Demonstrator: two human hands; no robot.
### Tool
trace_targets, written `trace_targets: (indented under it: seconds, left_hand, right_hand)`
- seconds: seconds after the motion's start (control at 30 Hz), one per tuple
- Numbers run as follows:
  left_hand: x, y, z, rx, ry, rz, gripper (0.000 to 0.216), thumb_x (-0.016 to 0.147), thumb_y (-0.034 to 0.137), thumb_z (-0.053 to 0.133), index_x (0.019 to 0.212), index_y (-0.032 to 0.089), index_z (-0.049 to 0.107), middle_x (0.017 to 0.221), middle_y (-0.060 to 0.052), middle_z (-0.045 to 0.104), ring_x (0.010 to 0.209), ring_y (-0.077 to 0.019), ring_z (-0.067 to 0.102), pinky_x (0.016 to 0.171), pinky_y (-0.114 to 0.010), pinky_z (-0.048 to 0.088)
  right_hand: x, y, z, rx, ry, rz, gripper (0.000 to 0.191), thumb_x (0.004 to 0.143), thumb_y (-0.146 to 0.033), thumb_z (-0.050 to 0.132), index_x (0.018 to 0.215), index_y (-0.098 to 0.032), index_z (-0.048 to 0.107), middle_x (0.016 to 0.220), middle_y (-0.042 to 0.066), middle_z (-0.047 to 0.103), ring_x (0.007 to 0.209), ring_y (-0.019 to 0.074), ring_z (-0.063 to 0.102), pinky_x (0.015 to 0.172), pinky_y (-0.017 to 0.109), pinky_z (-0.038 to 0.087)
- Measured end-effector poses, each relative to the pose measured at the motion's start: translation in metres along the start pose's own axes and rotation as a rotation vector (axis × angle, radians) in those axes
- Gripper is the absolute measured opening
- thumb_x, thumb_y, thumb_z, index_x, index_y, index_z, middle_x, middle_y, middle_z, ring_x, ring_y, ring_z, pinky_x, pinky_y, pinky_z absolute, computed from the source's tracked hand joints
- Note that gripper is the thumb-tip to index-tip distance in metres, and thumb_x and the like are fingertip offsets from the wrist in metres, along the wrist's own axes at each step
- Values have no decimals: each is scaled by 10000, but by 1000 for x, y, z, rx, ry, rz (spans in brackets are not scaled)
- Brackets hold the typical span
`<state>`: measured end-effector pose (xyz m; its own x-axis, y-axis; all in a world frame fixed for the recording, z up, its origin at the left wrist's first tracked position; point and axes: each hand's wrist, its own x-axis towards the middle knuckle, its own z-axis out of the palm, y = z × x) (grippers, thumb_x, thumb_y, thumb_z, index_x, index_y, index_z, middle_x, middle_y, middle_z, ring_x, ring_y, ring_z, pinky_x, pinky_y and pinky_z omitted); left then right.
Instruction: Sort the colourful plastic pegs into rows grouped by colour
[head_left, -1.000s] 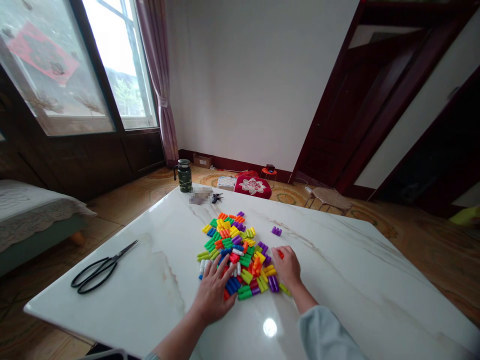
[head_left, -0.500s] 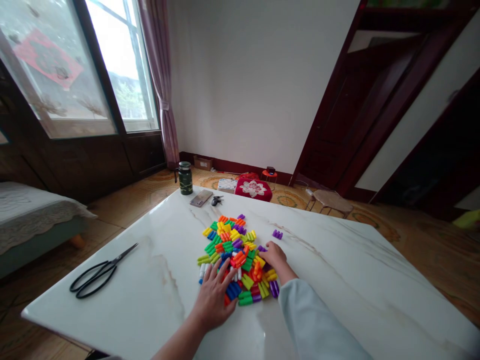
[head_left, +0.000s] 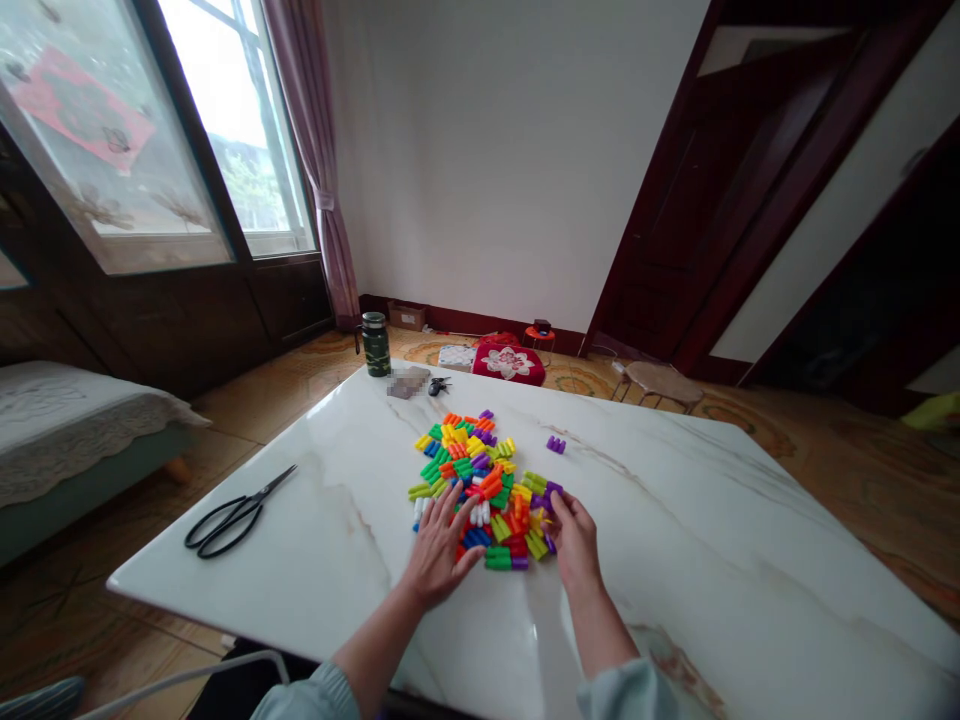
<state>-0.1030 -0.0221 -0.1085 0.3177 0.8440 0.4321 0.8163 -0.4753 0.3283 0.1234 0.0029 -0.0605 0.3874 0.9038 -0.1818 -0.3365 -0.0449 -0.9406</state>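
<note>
A heap of small colourful plastic blocks [head_left: 480,480] lies in the middle of the white marble table [head_left: 675,560]. My left hand [head_left: 439,545] lies flat with fingers spread on the heap's near left side. At the heap's near right edge my right hand [head_left: 574,535] rests with its fingers curled against the blocks; what they hold, if anything, is hidden. One purple block [head_left: 555,444] lies apart, beyond the heap to the right.
Black scissors [head_left: 238,513] lie on the table's left part. A dark green bottle [head_left: 376,343], a flat blurred object [head_left: 409,382] and keys [head_left: 437,385] stand at the far edge. A bed [head_left: 67,440] is at left, a small stool [head_left: 660,380] and red cushion [head_left: 508,363] beyond.
My right hand pulled back from the heap's far right side to its near right edge. The left hand stayed on the blocks. The view shifted back a little.
</note>
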Motion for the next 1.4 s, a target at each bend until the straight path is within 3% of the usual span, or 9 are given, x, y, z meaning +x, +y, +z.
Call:
trace_targets:
  seconds: [0.13, 0.23, 0.4, 0.6, 0.77, 0.93, 1.07, 1.17, 1.4]
  left_hand:
    - [-3, 15, -17, -146, 158, -53, 531, 953, 453, 414, 1448, 263, 381, 1556, -102, 296, 1424, -303, 275, 1144, -541, 235]
    - [-6, 40, -24, -449, 226, -248, 477, 968, 431, 385, 1404, 240, 418, 1361, -109, 523, 1196, -245, 536, 1014, -437, 428]
    - [-20, 78, -14, -945, 31, -534, 527, 827, 566, 584, 1172, 170, 560, 783, -20, 639, 565, -120, 556, 542, -250, 470]
    - [-46, 77, -1, -1111, -165, -685, 533, 696, 662, 652, 872, 168, 559, 523, 48, 530, 390, -69, 424, 397, -190, 332]
    - [-40, 53, -6, -934, -352, -700, 465, 700, 603, 637, 816, 161, 553, 497, 44, 535, 360, -70, 425, 376, -191, 332]
    - [15, 23, -26, -746, -248, -603, 331, 746, 417, 649, 918, 137, 609, 615, 0, 608, 458, -112, 519, 466, -244, 426]
    - [56, 14, -35, -591, -57, -442, 578, 772, 281, 641, 1321, 177, 489, 1184, -126, 618, 993, -232, 622, 856, -386, 502]
    - [45, 16, -29, -335, 75, -198, 599, 842, 300, 576, 1410, 200, 412, 1400, -148, 479, 1288, -287, 459, 1039, -473, 406]
    - [-19, 16, 2, 95, -42, 5, 919, 725, 530, 705, 1504, 323, 265, 1602, -117, 168, 1438, -410, 198, 1118, -649, 201]
  right_hand:
    - [-58, 18, -7, 56, -114, 163, 469, 583, -454, 835, 917, -205, 619, 715, -19, 656, 597, 139, 607, 544, 259, 528]
    - [-82, 22, -9, 14, -189, 196, 455, 607, -463, 821, 926, -204, 625, 756, -8, 670, 605, 142, 611, 560, 269, 533]
    - [-99, 16, -6, -54, -292, 174, 477, 651, -490, 778, 1008, -212, 626, 770, -10, 666, 583, 116, 583, 535, 239, 507]
    - [-106, 33, -17, -238, -463, 277, 421, 639, -431, 737, 958, -169, 658, 600, -32, 604, 426, 88, 490, 408, 215, 431]
    - [-91, 46, -31, -266, -389, 322, 350, 616, -388, 711, 877, -162, 659, 568, -31, 603, 392, 84, 473, 366, 199, 392]
    - [-51, 15, -28, -279, -208, 221, 356, 565, -363, 732, 851, -181, 623, 565, -30, 627, 403, 108, 512, 400, 229, 435]
    - [-25, -14, -15, -180, -141, 28, 420, 530, -392, 776, 845, -188, 587, 739, 30, 707, 603, 179, 646, 531, 273, 503]
    - [-16, -13, -23, -200, -82, -138, 422, 552, -416, 787, 845, -179, 596, 761, 41, 705, 706, 197, 651, 619, 285, 511]
    - [-15, 27, -75, -224, 64, -190, 533, 597, -438, 762, 1035, -163, 631, 779, 25, 684, 717, 196, 635, 634, 291, 505]
